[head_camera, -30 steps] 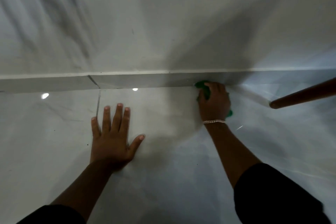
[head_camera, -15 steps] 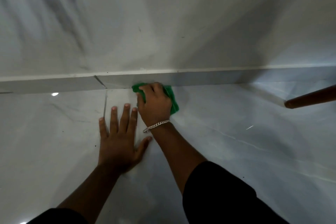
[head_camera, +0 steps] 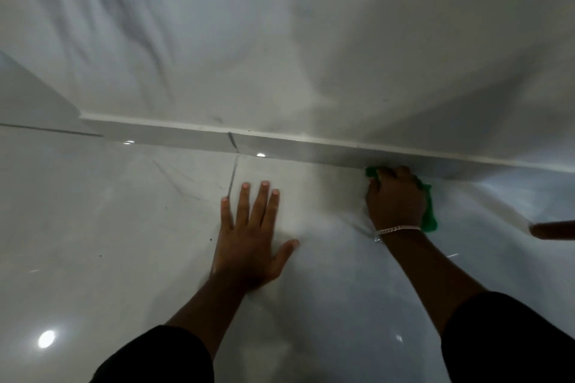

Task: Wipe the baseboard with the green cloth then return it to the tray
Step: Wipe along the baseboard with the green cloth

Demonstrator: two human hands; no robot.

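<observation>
Glossy floor point(head_camera: 124, 242): left hand point(head_camera: 249, 242) flat, green cloth point(head_camera: 429, 211).

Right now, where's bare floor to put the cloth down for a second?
Bare floor stretches left of the flat left hand, up to the baseboard. A narrower clear strip lies between both hands. It is tighter by the right hand, which presses the green cloth near the brown pole.

- Green cloth point(head_camera: 429, 208): bright solid green, no pattern visible.
- Baseboard point(head_camera: 174, 134): glossy pale grey, white line along its top edge.
- Wall point(head_camera: 280, 40): off-white, dark grey marble-like streaks at upper left.
- Floor point(head_camera: 109, 227): glossy white-grey tile, faint grey veining, scattered dark specks.
- Bracelet point(head_camera: 396, 229): silver chain.
- Sleeves point(head_camera: 161, 357): plain black.
- Rod point(head_camera: 553, 229) at right edge: reddish-brown.
</observation>
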